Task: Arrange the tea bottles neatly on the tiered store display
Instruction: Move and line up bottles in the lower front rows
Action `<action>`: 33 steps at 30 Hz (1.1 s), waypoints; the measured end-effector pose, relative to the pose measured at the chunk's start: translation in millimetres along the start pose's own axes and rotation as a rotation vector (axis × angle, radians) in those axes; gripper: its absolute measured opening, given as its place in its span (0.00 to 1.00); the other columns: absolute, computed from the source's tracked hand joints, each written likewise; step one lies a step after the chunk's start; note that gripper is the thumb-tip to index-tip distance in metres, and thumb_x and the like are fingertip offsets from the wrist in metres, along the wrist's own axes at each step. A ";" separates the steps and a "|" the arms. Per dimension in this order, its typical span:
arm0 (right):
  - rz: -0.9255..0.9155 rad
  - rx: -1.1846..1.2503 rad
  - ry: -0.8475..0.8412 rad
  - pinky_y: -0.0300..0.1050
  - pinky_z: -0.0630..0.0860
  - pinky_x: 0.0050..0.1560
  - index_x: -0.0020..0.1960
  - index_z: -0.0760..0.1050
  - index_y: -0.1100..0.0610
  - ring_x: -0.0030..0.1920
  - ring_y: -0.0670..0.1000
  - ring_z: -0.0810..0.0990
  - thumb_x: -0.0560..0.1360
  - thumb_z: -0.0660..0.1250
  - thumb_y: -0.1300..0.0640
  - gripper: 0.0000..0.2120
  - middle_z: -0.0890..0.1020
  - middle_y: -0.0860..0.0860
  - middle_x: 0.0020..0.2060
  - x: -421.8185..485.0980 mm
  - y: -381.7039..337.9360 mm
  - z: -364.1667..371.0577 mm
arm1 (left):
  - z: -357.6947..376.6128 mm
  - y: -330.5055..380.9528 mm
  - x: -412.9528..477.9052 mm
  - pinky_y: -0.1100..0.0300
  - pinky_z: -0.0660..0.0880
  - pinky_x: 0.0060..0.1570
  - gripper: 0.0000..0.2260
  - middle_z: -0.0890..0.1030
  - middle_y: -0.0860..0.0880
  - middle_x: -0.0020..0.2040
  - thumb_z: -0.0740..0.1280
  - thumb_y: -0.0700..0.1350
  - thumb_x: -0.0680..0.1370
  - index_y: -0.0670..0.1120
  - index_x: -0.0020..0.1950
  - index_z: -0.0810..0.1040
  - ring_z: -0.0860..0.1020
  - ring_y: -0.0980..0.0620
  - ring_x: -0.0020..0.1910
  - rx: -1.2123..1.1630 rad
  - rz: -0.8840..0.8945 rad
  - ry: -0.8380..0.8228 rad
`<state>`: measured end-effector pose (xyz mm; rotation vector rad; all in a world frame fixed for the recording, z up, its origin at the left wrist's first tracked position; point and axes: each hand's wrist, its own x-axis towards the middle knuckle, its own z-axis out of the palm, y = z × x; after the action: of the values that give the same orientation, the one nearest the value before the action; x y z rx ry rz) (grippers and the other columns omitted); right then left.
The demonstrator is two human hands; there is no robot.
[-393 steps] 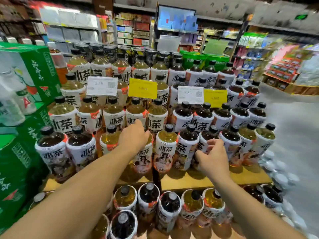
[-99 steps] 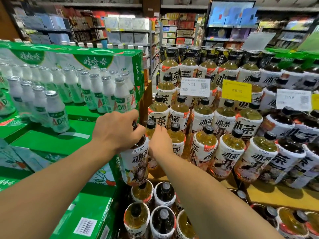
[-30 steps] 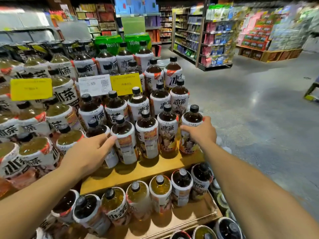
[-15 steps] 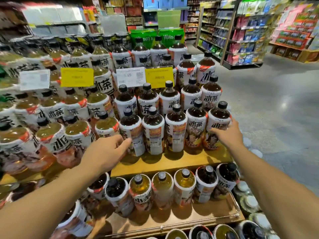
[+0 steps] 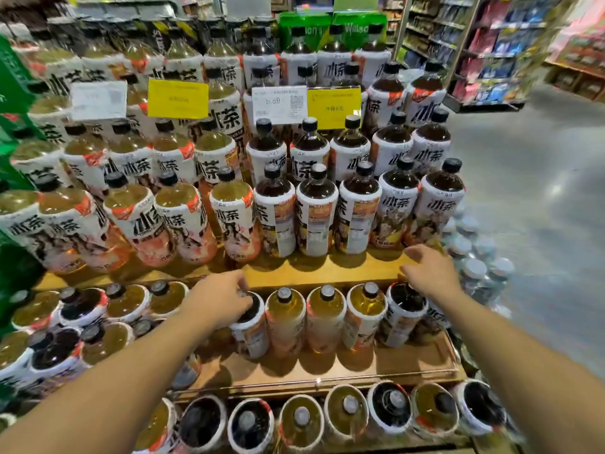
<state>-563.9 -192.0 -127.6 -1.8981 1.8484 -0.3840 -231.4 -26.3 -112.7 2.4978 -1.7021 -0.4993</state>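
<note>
**Item:** dark-tea bottle [image 5: 250,326], white label, upright on the middle tier [image 5: 360,365] of the wooden display, just below view centre at 6 o'clock.
**Left hand** [image 5: 220,301]: lies over the top of this bottle, fingers curled round the cap and hiding it, so the hand grasps the bottle.

**Same row, toward 3 o'clock:** three pale-tea bottles [image 5: 325,317] stand side by side. A second dark bottle [image 5: 404,311] stands at the row's end.
**Right hand** [image 5: 429,274]: hovers at 12 o'clock of that end bottle, over the front lip of the upper tier [image 5: 327,271]. Its fingers are loose and spread, holding nothing.

**Upper tier, front row:** five dark bottles [image 5: 360,211] run from 12 toward 2 o'clock. Pale bottles [image 5: 183,221] continue the row toward 9 o'clock. Further rows step up behind them.

**Price cards, 11 to 12 o'clock:** two yellow cards [image 5: 177,98] and two white cards [image 5: 279,104] stand among the bottles.

**Lowest tier, 6 o'clock:** a row of bottles seen from above [image 5: 301,421] sits below a thin metal rail [image 5: 314,381].

**Surroundings**
- Green cartons [image 5: 13,80] at the 9 o'clock edge.
- Green packs [image 5: 327,27] at 12 o'clock.
- Clear-capped bottles [image 5: 474,267] at 3 o'clock, beside the display.
- Grey floor [image 5: 540,191] and store shelving [image 5: 491,44] from 1 to 2 o'clock.
</note>
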 end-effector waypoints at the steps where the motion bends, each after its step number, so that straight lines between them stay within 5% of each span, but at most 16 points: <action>1: -0.030 -0.130 -0.067 0.48 0.78 0.46 0.61 0.80 0.54 0.52 0.59 0.81 0.76 0.68 0.54 0.15 0.83 0.55 0.53 -5.8 3.5 4.4 | 5.5 5.6 1.2 0.56 0.76 0.39 0.06 0.79 0.53 0.43 0.67 0.53 0.75 0.54 0.48 0.74 0.77 0.51 0.42 -0.006 0.005 -0.019; 4: -0.089 -0.378 -0.195 0.48 0.79 0.46 0.60 0.79 0.54 0.51 0.58 0.80 0.77 0.65 0.52 0.14 0.83 0.56 0.52 -14.0 19.7 13.0 | 22.0 29.2 5.8 0.56 0.76 0.41 0.06 0.80 0.53 0.45 0.67 0.53 0.74 0.54 0.49 0.76 0.78 0.50 0.44 0.006 0.063 -0.057; 12: -0.111 -0.365 -0.236 0.56 0.78 0.53 0.64 0.67 0.51 0.52 0.63 0.78 0.81 0.62 0.49 0.14 0.69 0.58 0.59 -14.6 39.5 25.5 | 57.6 95.6 16.1 0.53 0.77 0.45 0.08 0.80 0.53 0.49 0.67 0.53 0.75 0.55 0.53 0.73 0.78 0.48 0.48 0.014 0.183 -0.031; 22: -0.158 -0.270 -0.219 0.56 0.76 0.49 0.55 0.62 0.50 0.49 0.62 0.78 0.81 0.61 0.43 0.13 0.75 0.56 0.50 -5.7 54.4 32.6 | 71.8 82.3 23.4 0.52 0.78 0.46 0.16 0.70 0.48 0.52 0.67 0.59 0.74 0.54 0.58 0.73 0.74 0.46 0.52 0.210 0.081 0.129; 26: -0.153 -0.282 -0.230 0.52 0.73 0.42 0.54 0.62 0.51 0.46 0.60 0.77 0.80 0.62 0.44 0.13 0.77 0.57 0.48 -0.8 52.2 33.1 | 70.5 103.6 24.4 0.53 0.75 0.49 0.22 0.71 0.48 0.52 0.67 0.64 0.72 0.53 0.59 0.71 0.72 0.46 0.54 0.299 0.242 0.185; 33: -0.094 -0.270 -0.264 0.54 0.77 0.48 0.57 0.62 0.51 0.48 0.62 0.77 0.81 0.61 0.44 0.13 0.75 0.58 0.51 -0.5 48.2 32.7 | 79.6 135.1 34.4 0.50 0.72 0.36 0.15 0.75 0.43 0.52 0.57 0.57 0.82 0.48 0.60 0.65 0.78 0.40 0.49 0.337 0.318 0.011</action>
<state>-589.1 -186.8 -179.9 -2.1007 1.7073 0.0911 -365.1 -99.9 -162.5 2.3440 -2.2872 -0.1816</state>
